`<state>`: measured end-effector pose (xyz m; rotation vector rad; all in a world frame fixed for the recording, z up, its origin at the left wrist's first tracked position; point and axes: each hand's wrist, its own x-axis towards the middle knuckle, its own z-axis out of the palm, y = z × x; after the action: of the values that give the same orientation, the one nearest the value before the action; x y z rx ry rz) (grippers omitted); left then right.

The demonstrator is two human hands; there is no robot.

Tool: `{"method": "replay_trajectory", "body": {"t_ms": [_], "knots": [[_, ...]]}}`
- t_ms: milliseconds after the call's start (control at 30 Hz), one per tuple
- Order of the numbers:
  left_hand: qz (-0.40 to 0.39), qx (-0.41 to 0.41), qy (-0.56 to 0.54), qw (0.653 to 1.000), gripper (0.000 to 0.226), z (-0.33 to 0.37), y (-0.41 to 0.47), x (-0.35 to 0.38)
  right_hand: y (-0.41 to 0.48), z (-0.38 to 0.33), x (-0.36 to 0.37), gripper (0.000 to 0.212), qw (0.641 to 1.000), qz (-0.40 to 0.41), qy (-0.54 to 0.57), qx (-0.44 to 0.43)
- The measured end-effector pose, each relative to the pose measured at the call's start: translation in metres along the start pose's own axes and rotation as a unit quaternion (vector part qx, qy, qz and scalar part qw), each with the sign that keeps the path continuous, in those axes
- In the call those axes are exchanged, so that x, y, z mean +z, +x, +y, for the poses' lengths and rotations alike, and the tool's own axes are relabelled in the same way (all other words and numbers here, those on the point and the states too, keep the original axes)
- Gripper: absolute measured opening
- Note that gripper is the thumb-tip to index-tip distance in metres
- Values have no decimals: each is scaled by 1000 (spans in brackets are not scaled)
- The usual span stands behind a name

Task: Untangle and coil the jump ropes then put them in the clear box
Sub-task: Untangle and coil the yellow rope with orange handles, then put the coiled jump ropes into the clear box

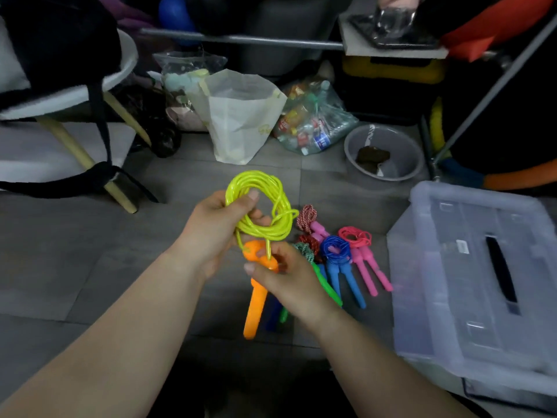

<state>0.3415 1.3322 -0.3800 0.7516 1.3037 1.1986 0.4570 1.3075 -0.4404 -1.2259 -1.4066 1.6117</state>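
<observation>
I see the yellow rope [259, 206] wound into a loose coil and held up above the floor [90, 251], near the middle of the view. My left hand [211, 233] grips one side of the coil, with the thumb laid over the strands and the fingers curled behind them. A strand runs down from the coil to the orange handles [256, 291], which hang below it. My right hand [286, 276] closes round the top of those handles, thumb in front.

Just past my right hand, other ropes lie coiled on the floor close together: a green rope [327, 289], a blue rope [334, 248], a pink rope [355, 236] and a red-and-white braided rope [306, 217]. The clear box [470, 267] sits on the floor to their right, lid on, apart from them.

Toward the far edge of the floor stand a grey bowl [382, 152], a white paper bag [238, 116] and a clear bag of bottles [313, 122]. A chair [75, 95] is at far left.
</observation>
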Motion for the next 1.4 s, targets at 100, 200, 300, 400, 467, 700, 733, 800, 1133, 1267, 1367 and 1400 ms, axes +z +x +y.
{"method": "replay_trajectory", "body": {"t_ms": [100, 200, 300, 400, 467, 700, 733, 800, 1133, 1267, 1367, 1400], "knots": [[-81, -58, 8, 995, 15, -7, 6, 11, 7, 13, -25, 53, 999, 31, -16, 17], [-129, -102, 10, 986, 16, -15, 17, 23, 9, 23, -47, 58, 998, -58, 34, 18], [-135, -139, -26, 981, 17, -28, 37, 33, 17, 32, -56, 27, 993, -93, 58, 34], [-111, -155, -31, 981, 18, -55, 67, 36, 37, 57, -48, 13, 987, -58, 115, 92], [-82, -167, -22, 982, 18, -83, 91, 30, 50, 80, -39, 10, 974, -4, 169, 148], [-5, -228, 33, 973, 23, -206, 159, -14, 90, 186, -3, 21, 944, 104, 132, 282], [2, -233, 38, 972, 23, -220, 167, -18, 95, 196, 1, 23, 938, 115, 134, 297], [11, -243, 53, 968, 21, -243, 183, -23, 107, 213, 5, 18, 924, 149, 133, 326], [64, -208, 246, 945, 19, -320, 232, -60, 135, 263, 24, 37, 920, 104, -107, 363], [56, -171, 395, 901, 36, -319, 235, -57, 139, 271, 24, 34, 904, 94, -193, 370], [34, -153, 498, 853, 58, -322, 237, -63, 137, 267, 21, 34, 904, 90, -206, 363], [40, -155, 508, 846, 62, -322, 237, -65, 136, 264, 19, 34, 905, 88, -209, 359]]}}
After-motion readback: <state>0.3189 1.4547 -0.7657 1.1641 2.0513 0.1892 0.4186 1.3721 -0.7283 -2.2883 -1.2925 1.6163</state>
